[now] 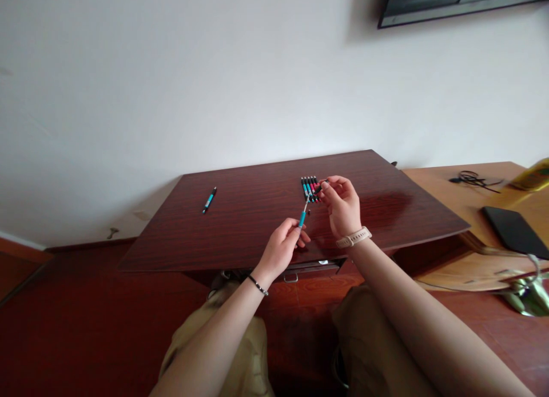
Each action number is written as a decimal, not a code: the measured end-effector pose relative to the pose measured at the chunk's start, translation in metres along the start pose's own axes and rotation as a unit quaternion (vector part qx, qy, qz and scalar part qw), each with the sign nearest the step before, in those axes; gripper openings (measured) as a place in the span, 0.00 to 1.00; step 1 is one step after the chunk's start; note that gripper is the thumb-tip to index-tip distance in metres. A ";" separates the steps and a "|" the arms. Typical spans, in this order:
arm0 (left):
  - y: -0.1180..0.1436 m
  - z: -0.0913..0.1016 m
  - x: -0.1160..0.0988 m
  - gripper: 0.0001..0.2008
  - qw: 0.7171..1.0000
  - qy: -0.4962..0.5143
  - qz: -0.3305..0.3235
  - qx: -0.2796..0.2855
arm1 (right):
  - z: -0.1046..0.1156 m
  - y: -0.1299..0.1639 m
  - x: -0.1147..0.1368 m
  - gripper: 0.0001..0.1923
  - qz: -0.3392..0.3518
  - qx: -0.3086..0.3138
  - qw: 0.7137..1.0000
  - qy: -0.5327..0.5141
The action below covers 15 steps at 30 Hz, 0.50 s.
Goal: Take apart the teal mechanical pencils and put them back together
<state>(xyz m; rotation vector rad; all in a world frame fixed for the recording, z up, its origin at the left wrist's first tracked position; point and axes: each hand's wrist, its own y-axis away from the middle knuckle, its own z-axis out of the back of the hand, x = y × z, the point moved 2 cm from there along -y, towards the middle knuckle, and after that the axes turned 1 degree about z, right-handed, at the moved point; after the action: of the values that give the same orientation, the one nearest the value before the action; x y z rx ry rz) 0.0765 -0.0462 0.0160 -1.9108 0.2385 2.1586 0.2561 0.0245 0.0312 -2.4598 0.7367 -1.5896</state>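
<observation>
My left hand (281, 245) is closed around a blue pen barrel (302, 218), whose thin pale inner part sticks out of the far end. My right hand (341, 202) pinches a small black pen part (319, 187) just above that end; the two pieces look apart. Behind them, a row of several pens (307, 182) lies side by side, blue ones on the left and pink ones on the right, partly hidden by my right fingers. A tiny dark piece (309, 212) rests on the table beside the barrel. Farther left lies a single blue and black pen (210, 200).
The dark red wooden table (249, 214) stands against a white wall. To its right, a lighter wooden desk (429, 182) carries a coiled black cable (472, 179), a black tablet-like slab (517, 231) and a yellow package (534, 177). A screen (454, 5) hangs above.
</observation>
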 end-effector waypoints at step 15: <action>0.001 -0.002 -0.004 0.09 1.000 -0.026 -0.002 0.004 | -0.004 0.002 0.004 0.14 0.025 0.031 0.999 0.017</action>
<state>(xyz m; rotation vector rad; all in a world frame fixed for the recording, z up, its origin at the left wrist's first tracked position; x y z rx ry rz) 0.0784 -0.0483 0.0197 -1.8454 0.2326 2.1981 0.2534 0.0210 0.0352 -2.3597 0.7361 -1.6146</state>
